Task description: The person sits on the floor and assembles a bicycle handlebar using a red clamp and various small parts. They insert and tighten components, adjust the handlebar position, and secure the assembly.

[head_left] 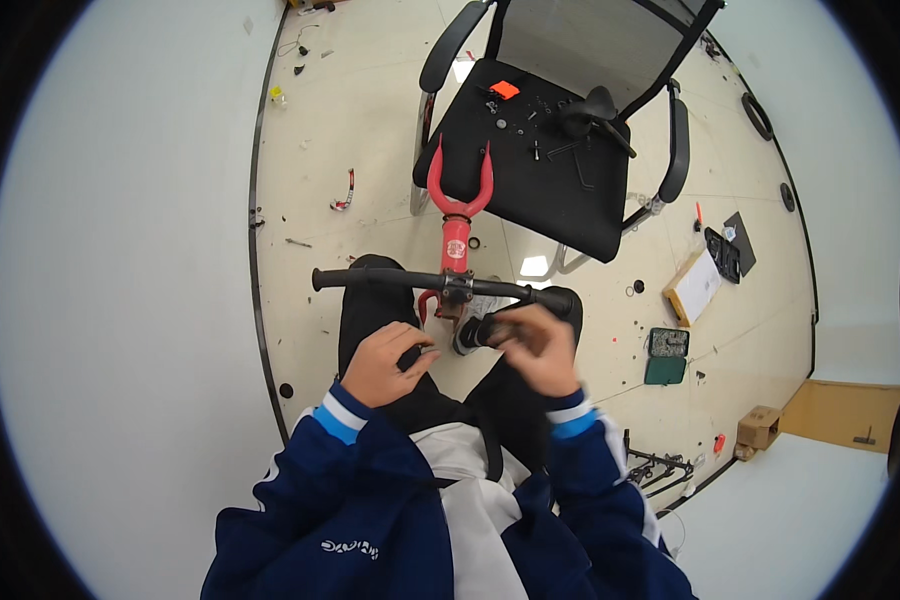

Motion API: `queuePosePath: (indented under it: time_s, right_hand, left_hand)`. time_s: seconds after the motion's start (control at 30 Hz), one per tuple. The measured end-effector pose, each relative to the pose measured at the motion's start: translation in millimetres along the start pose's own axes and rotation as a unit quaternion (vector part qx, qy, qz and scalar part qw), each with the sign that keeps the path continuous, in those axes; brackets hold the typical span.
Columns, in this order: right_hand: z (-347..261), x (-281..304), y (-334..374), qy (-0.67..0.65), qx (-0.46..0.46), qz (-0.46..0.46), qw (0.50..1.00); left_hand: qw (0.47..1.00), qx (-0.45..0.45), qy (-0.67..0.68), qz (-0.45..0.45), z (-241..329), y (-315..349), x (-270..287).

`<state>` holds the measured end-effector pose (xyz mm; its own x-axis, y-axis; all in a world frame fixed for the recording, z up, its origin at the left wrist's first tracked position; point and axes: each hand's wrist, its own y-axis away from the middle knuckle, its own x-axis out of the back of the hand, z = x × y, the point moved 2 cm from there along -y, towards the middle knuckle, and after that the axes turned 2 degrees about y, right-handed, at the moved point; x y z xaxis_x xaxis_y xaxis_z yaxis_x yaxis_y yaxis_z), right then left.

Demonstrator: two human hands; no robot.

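A small bike's front end stands between my knees: a red fork (pixel 457 186) with its prongs pointing away, a red head tube (pixel 455 245), and a black handlebar (pixel 385 279) across my thighs. My left hand (pixel 385 364) is just nearer than the bar's left half, thumb and fingertips brought together in a pinch; whatever may be between them is too small to make out. My right hand (pixel 538 350) hovers by the bar's right grip (pixel 552 299), its fingers bent and smeared by motion. Whether it holds anything does not show. Neither hand visibly touches the bar.
Ahead, a black mesh office chair (pixel 530 200) carries a dark saddle (pixel 590 112), an orange piece (pixel 505 90), a hex key (pixel 582 170) and several small parts. On the floor at right lie a green case (pixel 665 370), a black toolbox (pixel 722 256) and a cardboard box (pixel 759 427).
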<state>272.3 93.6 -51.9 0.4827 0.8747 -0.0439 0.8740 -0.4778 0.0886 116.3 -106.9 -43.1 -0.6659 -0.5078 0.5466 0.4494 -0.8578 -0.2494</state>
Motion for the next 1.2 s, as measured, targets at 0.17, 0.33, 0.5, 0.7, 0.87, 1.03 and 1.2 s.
queuePosePath:
  time_s: [0.17, 0.33, 0.5, 0.7, 0.87, 1.03, 1.2]
  right_hand:
    - [67.6, -58.4, 2.8, -0.013, -0.119, 0.055, 0.991]
    - [72.5, -64.6, -15.6, -0.015, -0.11, 0.156, 0.981]
    - [69.8, -65.7, -27.4, -0.11, -0.153, 0.171, 0.967]
    - [81.2, -75.8, -28.4, -0.223, -0.185, 0.171, 0.942]
    - [84.4, -77.4, -31.9, -0.308, -0.216, 0.194, 0.906]
    - [88.4, -72.9, -29.5, -0.414, -0.229, 0.152, 0.868]
    - [94.5, -76.1, -25.9, -0.519, -0.252, 0.092, 0.812]
  left_hand:
    - [0.998, 0.048, 0.044, 0.023, -15.4, 1.5, -15.6]
    - [0.997, 0.044, 0.027, 0.056, -33.7, -5.9, -36.2]
    - [0.994, 0.079, 0.015, 0.08, -32.1, -10.5, -40.4]
    - [0.988, 0.114, 0.05, 0.089, -43.4, -10.8, -42.4]
    - [0.986, 0.121, 0.065, 0.097, -50.6, -13.3, -46.5]
    - [0.983, 0.123, 0.085, 0.106, -57.1, -14.7, -46.3]
    - [0.978, 0.138, 0.1, 0.118, -59.9, -21.6, -45.7]
